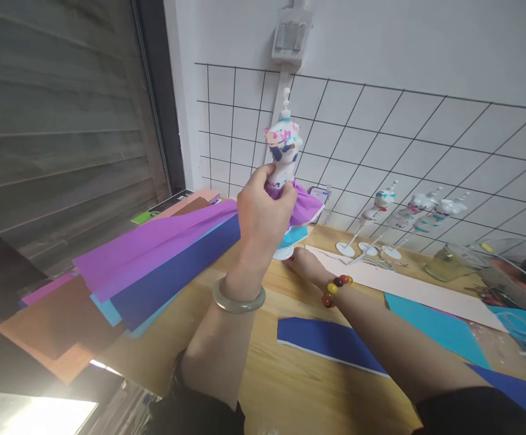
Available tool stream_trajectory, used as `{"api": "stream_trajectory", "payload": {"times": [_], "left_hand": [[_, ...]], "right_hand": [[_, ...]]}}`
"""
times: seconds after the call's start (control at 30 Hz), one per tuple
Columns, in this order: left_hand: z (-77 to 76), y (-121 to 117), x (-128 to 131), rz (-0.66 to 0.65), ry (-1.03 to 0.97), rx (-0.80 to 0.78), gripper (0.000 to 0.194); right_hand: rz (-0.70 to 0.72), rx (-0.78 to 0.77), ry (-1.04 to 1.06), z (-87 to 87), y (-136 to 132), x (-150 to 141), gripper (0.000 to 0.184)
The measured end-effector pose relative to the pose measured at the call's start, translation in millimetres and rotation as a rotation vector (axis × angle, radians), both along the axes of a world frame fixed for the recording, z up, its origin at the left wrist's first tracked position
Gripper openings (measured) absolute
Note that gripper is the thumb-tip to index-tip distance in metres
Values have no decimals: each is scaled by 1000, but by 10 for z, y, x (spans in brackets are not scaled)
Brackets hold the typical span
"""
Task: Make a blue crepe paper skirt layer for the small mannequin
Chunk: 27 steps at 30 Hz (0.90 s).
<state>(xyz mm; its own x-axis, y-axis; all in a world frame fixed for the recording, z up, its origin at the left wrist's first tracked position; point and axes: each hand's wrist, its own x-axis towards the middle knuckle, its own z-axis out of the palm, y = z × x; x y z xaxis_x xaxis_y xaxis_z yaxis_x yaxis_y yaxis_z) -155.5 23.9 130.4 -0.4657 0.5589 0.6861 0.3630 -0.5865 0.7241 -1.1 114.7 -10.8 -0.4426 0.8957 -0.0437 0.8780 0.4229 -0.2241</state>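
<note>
A white wall (403, 42) with a black wire grid against it backs this wooden table (263, 386), and the person works right up close to it. The left hand (265, 208) is closed round the waist of a small dress form (285, 151), a white figure patched with pink and blue, held upright near the table's far side. A purple sheet (306, 207) flares out under those fingers, with a light blue piece (294, 235) below it. The right hand (306, 264) is down by the white base (283, 254); its fingers are hidden, so I can't tell whether they grip it. To my mind, the weak spot is that pinch at the waist: should it loosen, the purple sheet could slide or bunch unevenly. A tug on the sheet could also tip the form, since its base looks small. The right forearm passes over the end of a dark blue piece (326, 341), which a dragging sleeve might shift, and a careless swing farther right could knock the three other forms (412, 212) standing there.
</note>
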Motion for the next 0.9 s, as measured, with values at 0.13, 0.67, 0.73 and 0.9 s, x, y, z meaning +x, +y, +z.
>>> {"api": "stream_trajectory", "payload": {"times": [0.13, 0.67, 0.73, 0.9], "left_hand": [[2, -10, -1, -5, -1, -17, 25], [0, -5, 3, -40, -18, 1, 24], [-6, 7, 5, -42, -10, 5, 25], [-32, 83, 10, -56, 6, 25, 26]], "right_hand": [[-45, -70, 43, -46, 50, -2, 28], [22, -175, 271, 85, -170, 33, 21], [32, -199, 345, 180, -184, 111, 25], [-90, -156, 539, 559, -169, 569, 35]]}}
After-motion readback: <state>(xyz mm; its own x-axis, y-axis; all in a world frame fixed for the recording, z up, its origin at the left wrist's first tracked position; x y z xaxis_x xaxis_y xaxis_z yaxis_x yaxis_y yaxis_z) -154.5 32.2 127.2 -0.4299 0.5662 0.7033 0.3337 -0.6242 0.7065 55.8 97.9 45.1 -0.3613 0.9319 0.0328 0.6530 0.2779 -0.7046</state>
